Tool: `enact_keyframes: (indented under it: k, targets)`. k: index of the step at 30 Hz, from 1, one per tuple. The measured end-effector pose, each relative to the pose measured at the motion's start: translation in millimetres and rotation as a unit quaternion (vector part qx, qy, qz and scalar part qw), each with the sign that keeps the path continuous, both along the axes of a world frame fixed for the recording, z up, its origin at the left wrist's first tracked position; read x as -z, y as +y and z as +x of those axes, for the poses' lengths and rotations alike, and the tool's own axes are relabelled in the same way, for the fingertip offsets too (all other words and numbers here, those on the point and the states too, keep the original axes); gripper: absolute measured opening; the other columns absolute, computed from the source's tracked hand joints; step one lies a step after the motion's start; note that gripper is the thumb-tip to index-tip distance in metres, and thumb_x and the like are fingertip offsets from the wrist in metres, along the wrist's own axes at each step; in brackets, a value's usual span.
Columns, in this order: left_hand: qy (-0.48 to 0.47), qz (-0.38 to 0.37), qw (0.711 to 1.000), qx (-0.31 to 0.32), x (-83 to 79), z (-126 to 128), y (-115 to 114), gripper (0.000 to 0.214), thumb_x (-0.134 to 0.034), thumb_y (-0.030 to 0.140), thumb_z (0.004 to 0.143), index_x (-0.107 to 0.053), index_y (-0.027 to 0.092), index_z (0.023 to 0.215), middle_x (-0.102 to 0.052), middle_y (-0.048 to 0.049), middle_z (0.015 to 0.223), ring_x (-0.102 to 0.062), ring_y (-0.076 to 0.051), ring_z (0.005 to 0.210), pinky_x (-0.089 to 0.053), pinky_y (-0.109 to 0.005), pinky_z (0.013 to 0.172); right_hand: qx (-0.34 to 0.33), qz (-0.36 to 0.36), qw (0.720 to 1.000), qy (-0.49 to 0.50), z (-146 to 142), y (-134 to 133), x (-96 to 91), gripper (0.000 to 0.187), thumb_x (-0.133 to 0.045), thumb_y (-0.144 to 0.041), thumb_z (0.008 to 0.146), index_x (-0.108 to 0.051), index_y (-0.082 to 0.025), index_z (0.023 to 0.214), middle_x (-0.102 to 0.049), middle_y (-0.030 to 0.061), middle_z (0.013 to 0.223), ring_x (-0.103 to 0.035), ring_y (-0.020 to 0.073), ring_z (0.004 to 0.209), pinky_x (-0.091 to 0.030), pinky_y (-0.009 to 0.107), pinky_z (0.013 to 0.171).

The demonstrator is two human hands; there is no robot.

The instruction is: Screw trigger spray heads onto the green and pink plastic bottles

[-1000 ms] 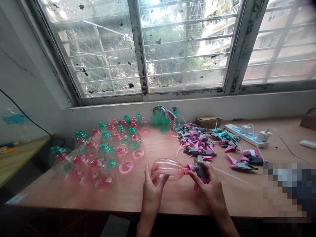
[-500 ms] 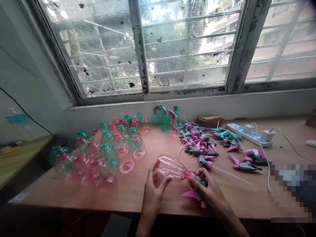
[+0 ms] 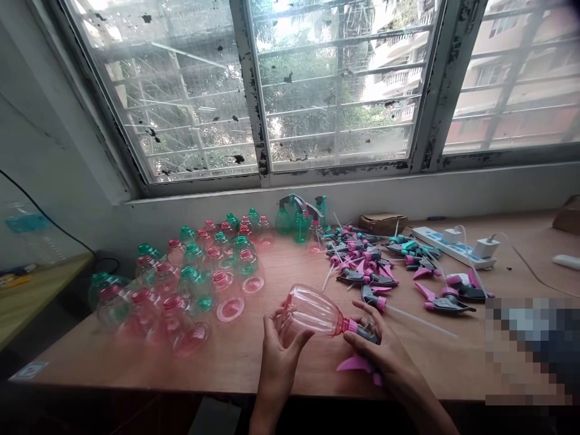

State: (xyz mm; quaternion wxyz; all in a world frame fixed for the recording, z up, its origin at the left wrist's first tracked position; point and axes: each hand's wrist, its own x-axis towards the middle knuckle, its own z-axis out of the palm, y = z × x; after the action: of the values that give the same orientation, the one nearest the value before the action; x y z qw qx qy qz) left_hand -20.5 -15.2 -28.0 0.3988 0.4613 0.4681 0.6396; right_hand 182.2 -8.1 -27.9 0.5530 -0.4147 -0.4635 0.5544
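A clear pink spray bottle [image 3: 312,309] lies sideways in the air above the near part of the table, its neck pointing right. My left hand [image 3: 281,344] is wrapped round the bottle's base end. At the neck sits a grey-and-pink trigger sprayer [image 3: 365,332], its pink trigger hanging downward. My right hand [image 3: 378,344] grips this sprayer head, thumb near the pink collar and the index finger lifted a little. The palm covers part of the sprayer. Just behind my right hand, a loose sprayer [image 3: 374,298] with a long clear tube lies on the wood.
Several pink and green bottles [image 3: 199,272] stand on the left of the table [image 3: 290,260]. Finished-looking green spray bottles [image 3: 300,225] stand by the wall. A heap of trigger sprayers [image 3: 362,254] lies right of centre, near a power strip [image 3: 453,246] with cables and a brown cardboard piece [image 3: 383,223].
My right fingers have loosened and spread somewhat at the collar, and the index finger has lifted. The bottle and sprayer stay joined in nearly the same place; the view has shifted slightly.
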Motion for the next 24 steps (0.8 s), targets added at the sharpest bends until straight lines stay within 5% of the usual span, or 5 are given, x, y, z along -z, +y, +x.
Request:
enact_keyframes:
  k: [2,4,7,13,24]
  targets:
    - [-0.011,0.01,1.0,0.025,-2.8,1.2,-2.4,0.059,-0.084,0.036,0.07,-0.046,0.023,0.113,-0.06,-0.0154,0.135,-0.053,-0.032,0.131,-0.039,-0.048,0.112,-0.015,-0.022,0.999,0.027,2.4,-2.0,-1.2,0.066,-0.086,-0.039,0.068,-0.057,-0.023,0.125,-0.073,0.0043,0.096,-0.069,0.0232,0.091,-0.055,0.028,0.076]
    - [-0.009,0.014,0.999,0.035,-5.2,1.9,-4.8,0.058,-0.083,0.035,0.071,-0.046,0.023,0.114,-0.059,-0.0149,0.135,-0.052,-0.032,0.133,-0.037,-0.049,0.114,-0.038,-0.042,0.998,0.018,3.5,-3.9,-1.5,0.053,-0.083,-0.043,0.072,-0.064,-0.021,0.116,-0.072,0.001,0.081,-0.068,0.0179,0.072,-0.053,0.022,0.058]
    - [-0.008,0.026,0.999,0.033,-7.0,2.0,-6.8,0.057,-0.081,0.035,0.073,-0.046,0.023,0.117,-0.058,-0.0142,0.138,-0.048,-0.032,0.136,-0.035,-0.049,0.115,-0.065,-0.068,0.995,-0.027,2.0,-5.6,-1.8,0.039,-0.074,-0.051,0.078,-0.07,-0.018,0.099,-0.062,-0.0046,0.059,-0.052,0.0097,0.044,-0.035,0.017,0.033]
    - [-0.015,0.023,0.999,0.03,-7.6,2.6,-6.4,0.058,-0.078,0.037,0.077,-0.046,0.022,0.122,-0.057,-0.0142,0.14,-0.051,-0.031,0.134,-0.037,-0.047,0.115,-0.097,-0.039,0.993,-0.047,-3.7,-5.5,-0.9,0.038,-0.071,-0.054,0.08,-0.07,-0.017,0.088,-0.074,0.0026,0.07,-0.068,0.0177,0.063,-0.053,0.025,0.055]
    - [-0.031,-0.021,0.999,-0.04,-10.7,5.0,-3.2,0.061,-0.085,0.04,0.066,-0.05,0.021,0.113,-0.067,-0.0118,0.115,-0.069,-0.027,0.103,-0.054,-0.039,0.09,-0.016,0.048,0.993,-0.109,-8.4,-7.2,8.3,0.036,-0.075,-0.048,0.075,-0.065,-0.017,0.091,-0.072,0.0008,0.069,-0.068,0.0216,0.066,-0.055,0.035,0.063]
